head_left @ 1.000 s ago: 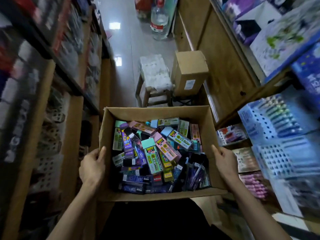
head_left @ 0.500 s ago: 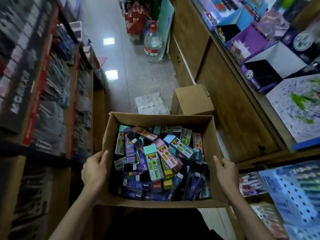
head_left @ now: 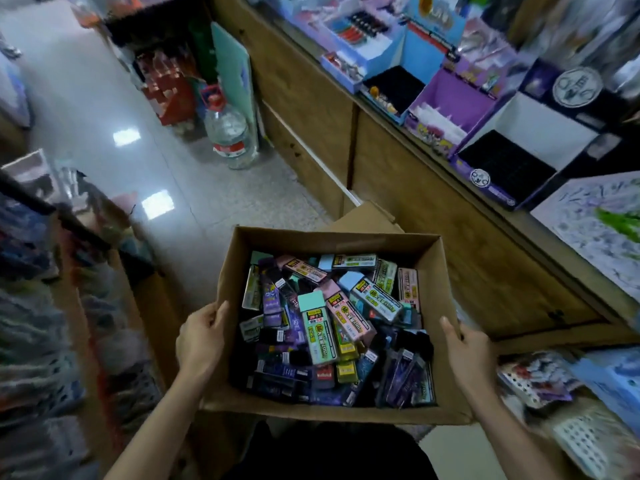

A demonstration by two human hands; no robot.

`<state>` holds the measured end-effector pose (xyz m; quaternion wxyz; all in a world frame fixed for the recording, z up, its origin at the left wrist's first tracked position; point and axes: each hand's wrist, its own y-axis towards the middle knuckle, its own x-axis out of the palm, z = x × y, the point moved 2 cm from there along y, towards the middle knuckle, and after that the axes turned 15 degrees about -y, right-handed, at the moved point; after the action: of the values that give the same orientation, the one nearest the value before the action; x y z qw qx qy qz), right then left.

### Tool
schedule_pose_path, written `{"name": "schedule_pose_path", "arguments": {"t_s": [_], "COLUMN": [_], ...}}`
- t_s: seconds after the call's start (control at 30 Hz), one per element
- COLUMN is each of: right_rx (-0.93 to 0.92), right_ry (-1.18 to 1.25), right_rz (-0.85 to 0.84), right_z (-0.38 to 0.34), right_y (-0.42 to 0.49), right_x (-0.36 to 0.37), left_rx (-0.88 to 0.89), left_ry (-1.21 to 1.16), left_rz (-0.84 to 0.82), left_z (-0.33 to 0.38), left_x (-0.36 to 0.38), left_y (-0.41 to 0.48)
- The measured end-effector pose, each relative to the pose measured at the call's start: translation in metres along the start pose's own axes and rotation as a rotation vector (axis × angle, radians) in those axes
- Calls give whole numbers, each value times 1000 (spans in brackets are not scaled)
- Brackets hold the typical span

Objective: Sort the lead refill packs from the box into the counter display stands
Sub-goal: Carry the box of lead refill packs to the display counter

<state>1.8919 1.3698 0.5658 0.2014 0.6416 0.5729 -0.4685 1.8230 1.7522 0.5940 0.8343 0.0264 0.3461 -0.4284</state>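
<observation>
head view, left to right: blurred shop shelves (head_left: 41, 306) line the aisle. the left grip (head_left: 201, 341) clasps the left wall of the brown cardboard box (head_left: 329, 242), thumb laid on the rim and fingers curled round the outside. inside the box lies a loose heap of flat rectangular lead refill packs (head_left: 318, 334) in teal, pink, purple and black. most have their long axes pointing roughly away from the person, though many are skewed. the right grip (head_left: 467, 351) holds the opposite wall in the same way, so both are occupied with the box and neither touches a pack.

the purple and black cardboard display stands (head_left: 446, 109) sit on the wooden worktop (head_left: 433, 220), up and to the right of the box, well apart from it. the right grip is nearer to them, but i judge the box must be set down first.

compared with half a second ago, the stands fill more of the right side. the box sits further right in view. both holds look unchanged.
</observation>
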Motion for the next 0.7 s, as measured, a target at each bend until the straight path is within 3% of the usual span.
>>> {"name": "schedule_pose_path", "arguments": {"t_s": [0.2, 0.33, 0.7], "right_rx": [218, 306, 412], "right_ry": [-28, 95, 132], "right_rz": [100, 147, 192], "right_z": [-14, -18, -18], "right_y": [24, 50, 104], "right_x": [15, 20, -2], "left_rx": [115, 155, 207], "left_ry": [86, 140, 184], "left_rz": [-153, -170, -188], "left_z": [63, 99, 161], "left_x": [29, 70, 150], "left_y": [96, 136, 182]}}
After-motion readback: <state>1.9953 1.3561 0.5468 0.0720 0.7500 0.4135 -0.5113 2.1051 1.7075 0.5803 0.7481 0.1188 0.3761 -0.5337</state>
